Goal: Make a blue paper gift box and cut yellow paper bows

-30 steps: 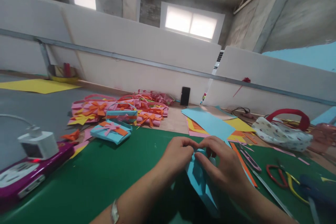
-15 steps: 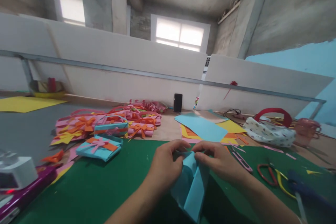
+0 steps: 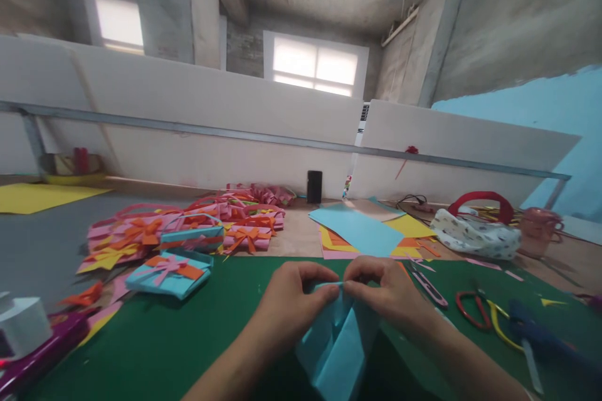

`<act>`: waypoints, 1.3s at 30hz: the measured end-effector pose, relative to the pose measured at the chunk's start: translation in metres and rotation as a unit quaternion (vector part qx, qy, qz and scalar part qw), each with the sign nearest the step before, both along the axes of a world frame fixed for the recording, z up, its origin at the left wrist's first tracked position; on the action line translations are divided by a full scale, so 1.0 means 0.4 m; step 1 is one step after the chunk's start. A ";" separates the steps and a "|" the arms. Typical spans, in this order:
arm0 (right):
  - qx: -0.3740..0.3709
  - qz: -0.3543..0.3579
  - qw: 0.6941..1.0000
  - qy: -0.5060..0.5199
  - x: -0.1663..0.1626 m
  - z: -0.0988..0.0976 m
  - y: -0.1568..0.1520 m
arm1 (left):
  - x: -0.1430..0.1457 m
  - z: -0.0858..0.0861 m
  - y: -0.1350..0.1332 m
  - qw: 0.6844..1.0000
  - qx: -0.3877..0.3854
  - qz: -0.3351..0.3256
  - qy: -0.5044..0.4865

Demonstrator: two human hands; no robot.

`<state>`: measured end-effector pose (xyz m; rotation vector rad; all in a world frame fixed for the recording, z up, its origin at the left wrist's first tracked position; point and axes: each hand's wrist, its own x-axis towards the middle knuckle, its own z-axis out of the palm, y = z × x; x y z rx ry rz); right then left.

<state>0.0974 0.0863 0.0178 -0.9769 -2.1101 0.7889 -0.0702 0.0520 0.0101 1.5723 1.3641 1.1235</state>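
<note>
A folded light-blue paper piece (image 3: 342, 351), shaped like a small open bag, stands between my hands above the green mat. My left hand (image 3: 298, 301) pinches its top edge from the left, thumb and fingers pressed together. From the right, my right hand (image 3: 383, 291) pinches the same edge, so both sets of fingertips nearly meet. The lower part of the paper runs down toward the bottom of the view. To the left lies a finished-looking blue paper bag (image 3: 172, 272) with a pink bow and an orange strip.
Pink paper bags with orange bows (image 3: 202, 219) are piled behind at left. Coloured paper sheets (image 3: 360, 225) lie beyond my hands. At right are a pink-handled cutter (image 3: 430, 285), red-handled scissors (image 3: 473, 310) and a white patterned bag (image 3: 475, 235). A purple device (image 3: 47, 341) lies at left.
My left thumb has moved up and right onto the paper's top edge, closer to my right fingers. The camera view has shifted slightly; both hands still hold the paper.
</note>
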 end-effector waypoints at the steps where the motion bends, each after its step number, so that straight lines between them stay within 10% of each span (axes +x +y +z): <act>1: 0.006 0.002 1.000 -0.010 -0.001 0.000 -0.003 | 0.003 0.000 0.000 1.000 -0.004 0.004 0.004; 17: -0.192 0.047 0.980 0.014 0.007 -0.010 0.000 | 0.009 -0.007 -0.003 0.998 -0.047 0.023 -0.030; 27: -0.137 -0.101 0.977 0.125 0.009 -0.013 0.022 | -0.020 0.011 0.004 0.996 -0.012 0.071 -0.050; 39: -0.136 -0.002 0.986 0.097 0.003 -0.030 0.022 | 0.001 -0.017 0.010 0.996 -0.065 0.016 -0.061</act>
